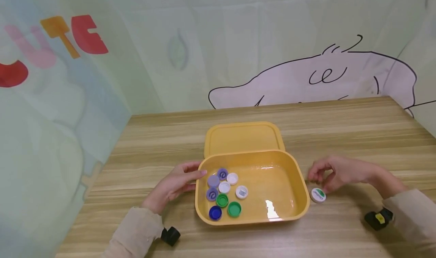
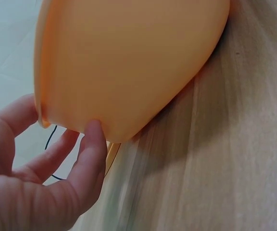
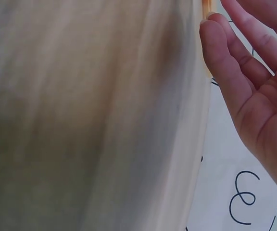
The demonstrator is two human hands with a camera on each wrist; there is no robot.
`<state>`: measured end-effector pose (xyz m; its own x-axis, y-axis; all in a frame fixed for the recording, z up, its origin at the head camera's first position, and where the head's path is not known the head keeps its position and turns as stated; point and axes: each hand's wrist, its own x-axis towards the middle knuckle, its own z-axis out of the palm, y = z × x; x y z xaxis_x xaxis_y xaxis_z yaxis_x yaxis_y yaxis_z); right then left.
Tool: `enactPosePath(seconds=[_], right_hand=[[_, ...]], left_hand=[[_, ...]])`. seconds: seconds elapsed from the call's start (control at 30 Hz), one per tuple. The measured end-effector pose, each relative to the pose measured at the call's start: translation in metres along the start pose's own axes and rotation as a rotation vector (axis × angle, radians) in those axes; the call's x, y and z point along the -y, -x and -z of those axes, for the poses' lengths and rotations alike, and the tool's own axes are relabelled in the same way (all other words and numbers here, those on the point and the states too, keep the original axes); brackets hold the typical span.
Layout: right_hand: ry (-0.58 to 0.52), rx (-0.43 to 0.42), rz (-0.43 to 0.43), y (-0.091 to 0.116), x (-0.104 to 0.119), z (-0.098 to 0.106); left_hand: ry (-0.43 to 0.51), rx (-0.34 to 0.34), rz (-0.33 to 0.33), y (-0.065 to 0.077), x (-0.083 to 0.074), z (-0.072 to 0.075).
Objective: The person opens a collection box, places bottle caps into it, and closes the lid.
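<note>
My left hand [image 1: 175, 184] holds the left wall of an open yellow plastic box [image 1: 272, 220]. Its thumb lies over the rim, and other fingers touch the outer wall in the left wrist view. Inside, bottle caps gather at the left: purple caps [image 1: 213, 181], white caps [image 1: 224, 187], two green caps [image 1: 234, 209] and a dark blue cap [image 1: 215, 213]. Right of the box, a white cap with a green print [image 1: 318, 195] lies at the thumb of my right hand [image 1: 340, 172]. That hand's fingers are loosely bent, with nothing visible between them in the right wrist view.
Behind the box lies a matching yellow lid [image 1: 243, 136], partly covered by the box's back rim. Both stand on a wood-grain table [image 1: 153, 136]. A printed cloth backdrop [image 1: 170, 42] hangs along the table's back and left sides.
</note>
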<state>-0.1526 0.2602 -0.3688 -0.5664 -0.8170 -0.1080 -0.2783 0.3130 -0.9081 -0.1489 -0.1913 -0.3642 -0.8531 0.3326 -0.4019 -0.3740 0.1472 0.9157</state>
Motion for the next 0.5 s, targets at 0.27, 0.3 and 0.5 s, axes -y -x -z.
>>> enactPosePath(seconds=[0.27,0.3,0.5], right_hand=[[-0.008,0.035,0.032,0.0032,-0.0069,-0.0049],[-0.007,0.037,0.03,0.0032,-0.0074,-0.0053],[0.043,0.024,0.03,0.0017,-0.0091,-0.0079]], left_hand=[[0.002,0.001,0.0,0.0003,0.0005,0.0004],[0.005,-0.003,0.002,0.0002,0.0003,0.0004],[0.004,0.001,0.001,-0.0001,-0.0013,0.0007]])
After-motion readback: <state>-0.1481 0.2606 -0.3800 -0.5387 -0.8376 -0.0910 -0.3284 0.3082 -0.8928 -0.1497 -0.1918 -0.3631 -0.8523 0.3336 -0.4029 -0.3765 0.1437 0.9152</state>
